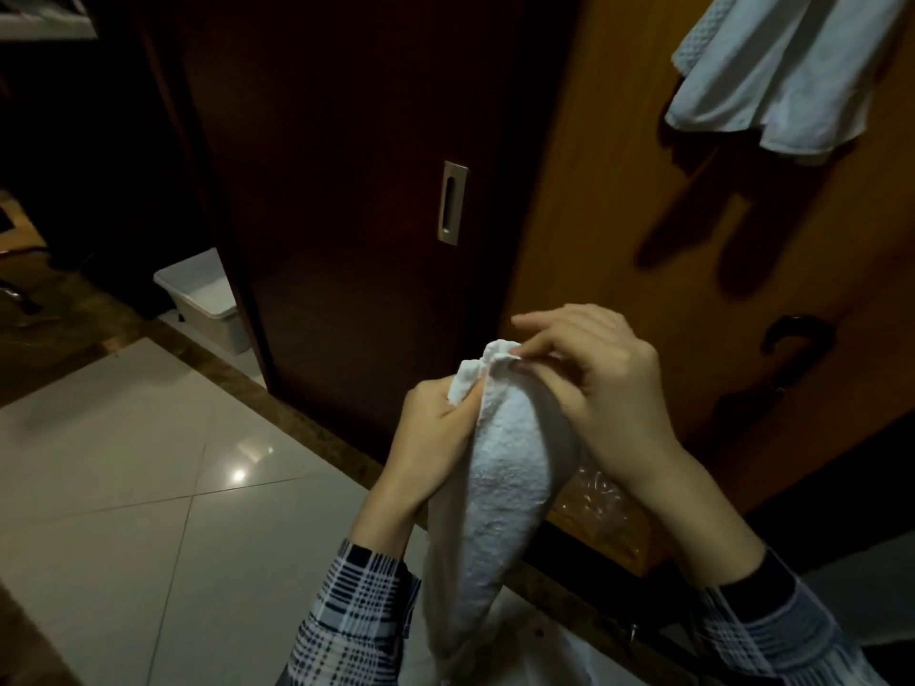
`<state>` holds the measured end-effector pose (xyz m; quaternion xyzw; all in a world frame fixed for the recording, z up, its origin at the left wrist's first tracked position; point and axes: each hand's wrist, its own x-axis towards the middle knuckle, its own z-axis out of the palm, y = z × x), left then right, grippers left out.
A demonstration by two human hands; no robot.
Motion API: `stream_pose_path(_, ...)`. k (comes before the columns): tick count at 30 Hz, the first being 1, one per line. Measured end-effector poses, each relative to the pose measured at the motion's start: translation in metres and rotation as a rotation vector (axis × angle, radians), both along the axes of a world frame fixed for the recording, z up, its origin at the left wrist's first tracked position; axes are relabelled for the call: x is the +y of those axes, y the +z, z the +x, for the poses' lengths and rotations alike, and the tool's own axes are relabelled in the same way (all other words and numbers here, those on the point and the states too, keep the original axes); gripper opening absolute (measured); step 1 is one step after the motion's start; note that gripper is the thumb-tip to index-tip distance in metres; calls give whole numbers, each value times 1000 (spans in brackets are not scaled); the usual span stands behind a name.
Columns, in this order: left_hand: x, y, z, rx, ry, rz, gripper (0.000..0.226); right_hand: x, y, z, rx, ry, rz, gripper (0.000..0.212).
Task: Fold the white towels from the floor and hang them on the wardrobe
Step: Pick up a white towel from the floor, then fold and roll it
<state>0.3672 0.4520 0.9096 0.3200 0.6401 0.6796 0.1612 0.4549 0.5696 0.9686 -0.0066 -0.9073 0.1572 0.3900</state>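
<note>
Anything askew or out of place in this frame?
The hung towel at upper right on the wardrobe door drapes unevenly, its hem slanted. The white towel, gripped by left hand and right hand, is bunched, not folded.

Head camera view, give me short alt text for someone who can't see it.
Both hands, left and right, pinch the top edge of a white towel hanging down before a dark wardrobe door; another white towel hangs upper right.
</note>
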Motion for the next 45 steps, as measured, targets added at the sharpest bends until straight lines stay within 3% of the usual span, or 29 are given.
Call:
stream_pose_path(5,-4,-2,-1,67,-80,51,46,-3,2,2,-38,42,-64,11)
stream_pose_path(9,-8,0,-5,100,-141,89,21,-5,-4,8,84,151,-46,15)
stream_pose_path(13,-9,-2,-9,108,-188,104,17,0,-10,14,74,242,50,14)
stream_pose_path(17,-11,-4,-11,61,-139,137,51,5,-11,18,54,308,107,14)
stream_pose_path(19,-10,-6,-15,45,-90,113,56,4,-10,20,44,348,123,15)
stream_pose_path(23,-7,-9,-18,-39,-135,71,29,-2,-3,22,11,407,158,30)
stream_pose_path(25,-8,-10,-19,-34,-150,88,21,-3,-2,23,-1,421,187,25)
stream_pose_path(30,-10,-15,-25,-90,-187,158,20,3,-1,28,-72,437,177,17)
stream_pose_path(33,-6,-14,-23,-92,-166,120,28,5,-1,28,-97,433,180,17)
stream_pose_path(39,2,-9,-15,-194,-97,69,23,11,-3,28,-91,372,181,18)
stream_pose_path(45,7,-3,-12,-277,-63,48,7,13,0,26,-201,268,-34,10)
